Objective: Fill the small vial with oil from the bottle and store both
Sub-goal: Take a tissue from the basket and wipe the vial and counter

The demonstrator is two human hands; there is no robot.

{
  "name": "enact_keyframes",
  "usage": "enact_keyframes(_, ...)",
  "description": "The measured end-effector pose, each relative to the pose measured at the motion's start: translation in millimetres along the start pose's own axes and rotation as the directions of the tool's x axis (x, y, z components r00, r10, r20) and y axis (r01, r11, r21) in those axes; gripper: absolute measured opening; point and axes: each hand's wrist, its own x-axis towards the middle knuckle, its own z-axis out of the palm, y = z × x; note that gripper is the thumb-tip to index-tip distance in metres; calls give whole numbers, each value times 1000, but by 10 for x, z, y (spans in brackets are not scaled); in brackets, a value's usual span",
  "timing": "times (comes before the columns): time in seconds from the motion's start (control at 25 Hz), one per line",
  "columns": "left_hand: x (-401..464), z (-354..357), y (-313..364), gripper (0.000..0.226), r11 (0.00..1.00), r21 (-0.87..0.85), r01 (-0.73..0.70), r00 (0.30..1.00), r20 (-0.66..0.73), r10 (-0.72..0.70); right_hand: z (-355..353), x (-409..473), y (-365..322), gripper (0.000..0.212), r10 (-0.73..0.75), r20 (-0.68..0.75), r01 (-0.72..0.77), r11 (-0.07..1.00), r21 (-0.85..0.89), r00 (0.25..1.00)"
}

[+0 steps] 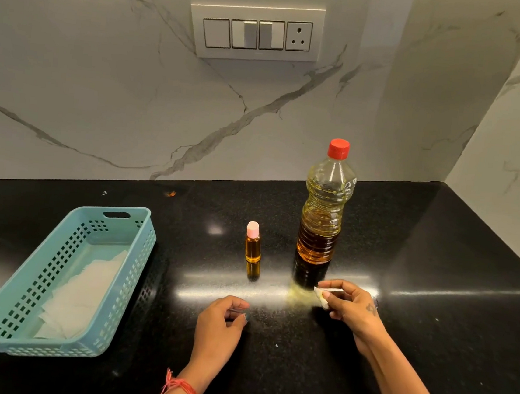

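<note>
Nearest, a crumpled tissue point(322, 298) is pinched in the right hand point(349, 307), while nothing is held in the loosely curled left hand point(221, 320). Beyond them, the capped vial point(252, 243), seemingly filled, and bottle point(324, 209) are seen upright on the worktop point(429, 340). Storing both in the basket point(63, 276), left of the hands, is judged outstanding.

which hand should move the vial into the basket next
Probably the left hand: it holds nothing and sits nearer the capped vial and the basket on the left. The right hand pinches a white wad by the bottle.
</note>
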Motion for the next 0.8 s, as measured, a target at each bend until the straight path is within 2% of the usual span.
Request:
enact_keyframes(0.08, 9, 27, 21, 34, 1000, 6, -4, 1000, 7, 4, -27, 2, 21, 17, -22, -56, 18, 998, -59, 998)
enact_keyframes(0.2, 35, 75, 65, 32, 1000, 1, -11, 1000, 23, 11, 23, 74, 20, 19, -132, -136, 77, 934, -349, 982)
enact_keyframes(0.28, 61, 104, 93, 28, 1000, -11, -13, 1000, 21, 13, 127, 133, -3, 17, -176, -125, 95, 872, -480, 976)
enact_keyframes(0.44, 87, 111, 121, 21, 1000, -25, -4, 1000, 19, 4, 238, 173, 6, 17, -188, -98, 115, 858, -500, 977)
enact_keyframes(0.56, 89, 90, 111, 22, 998, -47, 30, 1000, 0, -30, 27, 237, -5, 18, -191, -196, 93, 903, -420, 962)
enact_keyframes(0.64, 102, 88, 114, 20, 993, -86, 86, 996, -13, -87, -122, 306, -22, 19, -201, -234, 82, 897, -435, 951)
enact_keyframes(0.8, 139, 118, 139, 20, 982, -114, 151, 988, -8, -153, 0, 373, 11, 22, -271, -120, 130, 745, -654, 955)
